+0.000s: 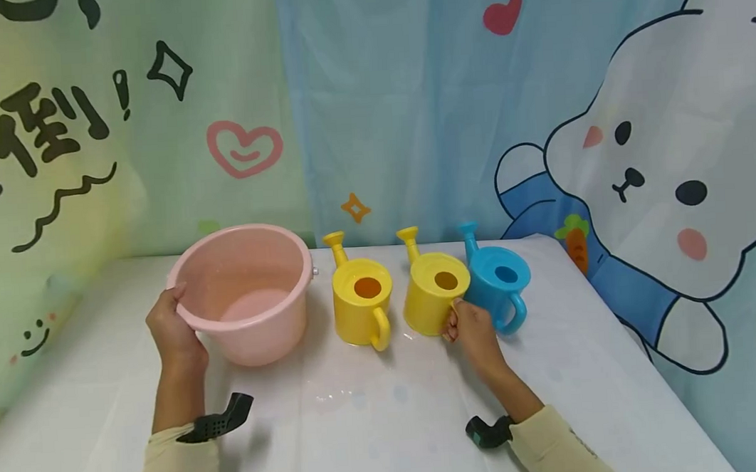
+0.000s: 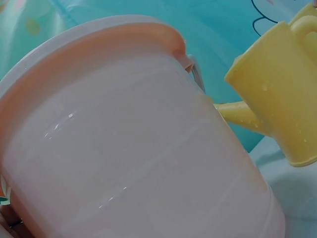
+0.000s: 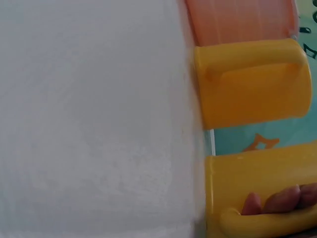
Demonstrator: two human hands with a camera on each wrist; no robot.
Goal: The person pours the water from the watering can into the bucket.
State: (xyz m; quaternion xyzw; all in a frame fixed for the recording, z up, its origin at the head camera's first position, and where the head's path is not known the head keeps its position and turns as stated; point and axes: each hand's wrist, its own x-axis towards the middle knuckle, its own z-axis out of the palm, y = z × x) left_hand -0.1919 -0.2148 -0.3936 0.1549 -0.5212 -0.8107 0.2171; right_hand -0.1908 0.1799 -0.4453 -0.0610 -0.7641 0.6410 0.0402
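Note:
A pink plastic bucket (image 1: 264,342) stands upright at the left of the table, and my left hand (image 1: 174,336) grips its left rim. The bucket wall (image 2: 129,144) fills most of the left wrist view. To its right is a row of three small watering cans. My right hand (image 1: 476,336) holds the handle of the middle, yellow watering can (image 1: 423,303); in the right wrist view, fingertips (image 3: 282,200) pass through that handle (image 3: 272,224). Another yellow watering can (image 1: 352,308) stands between it and the bucket. Just right of my right hand is the blue watering can (image 1: 487,298).
A white cloth (image 1: 363,436) covers the table, with small wet-looking spots in front of the cans. Directly behind the table hangs a printed curtain (image 1: 371,108) with a rabbit and hearts. Black wrist mounts (image 1: 217,419) jut from both sleeves.

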